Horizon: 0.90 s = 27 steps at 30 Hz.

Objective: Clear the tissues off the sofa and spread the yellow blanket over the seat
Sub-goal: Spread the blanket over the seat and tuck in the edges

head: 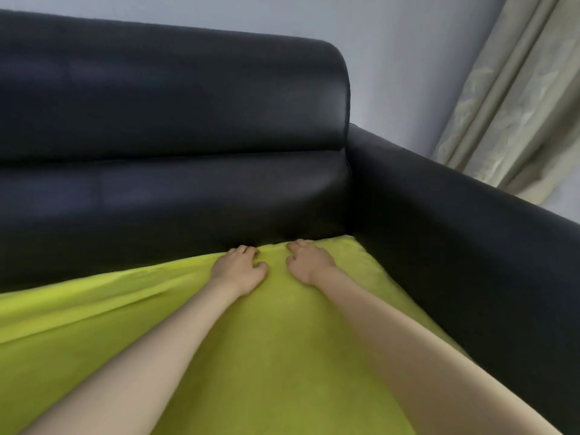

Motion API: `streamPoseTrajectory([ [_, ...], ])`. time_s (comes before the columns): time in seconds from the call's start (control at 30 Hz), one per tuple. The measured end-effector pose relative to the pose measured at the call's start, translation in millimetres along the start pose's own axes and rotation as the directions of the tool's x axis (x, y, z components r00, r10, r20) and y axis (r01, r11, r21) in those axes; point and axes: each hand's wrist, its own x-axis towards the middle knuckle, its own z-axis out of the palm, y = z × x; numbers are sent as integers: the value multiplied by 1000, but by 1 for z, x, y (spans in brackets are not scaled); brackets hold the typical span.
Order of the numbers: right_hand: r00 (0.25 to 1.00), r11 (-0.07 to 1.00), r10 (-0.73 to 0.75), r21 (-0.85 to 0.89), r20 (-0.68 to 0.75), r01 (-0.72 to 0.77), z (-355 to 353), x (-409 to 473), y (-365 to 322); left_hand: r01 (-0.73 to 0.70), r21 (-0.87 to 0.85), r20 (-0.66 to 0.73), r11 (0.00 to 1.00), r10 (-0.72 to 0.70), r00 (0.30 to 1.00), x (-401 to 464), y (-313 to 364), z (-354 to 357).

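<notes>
The yellow blanket (276, 334) lies spread over the seat of the black leather sofa (175, 120). Its far edge reaches the crease under the backrest, and long folds run across its left part. My left hand (240, 268) and my right hand (309, 262) rest side by side on the blanket's far edge, palms down with the fingers curled into the fabric at the crease. No tissues show anywhere in view.
The sofa's right armrest (464, 233) rises close beside the blanket's right edge. A pale wall (408, 58) stands behind the sofa, and beige curtains (508, 105) hang at the far right.
</notes>
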Motion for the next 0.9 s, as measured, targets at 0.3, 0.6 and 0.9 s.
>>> streamPoseTrajectory([
  [0.3,997,993,73,-94,24,-70,1,21,-10,43,98,171,994,-60,984,31,-5,2],
  [0.6,985,977,161,-151,56,-152,2,38,-21,37,85,83,996,-45,996,34,-9,13],
  [0.9,984,968,175,-187,24,-167,8,31,-27,-22,-20,-241,1000,16,970,6,-8,9],
])
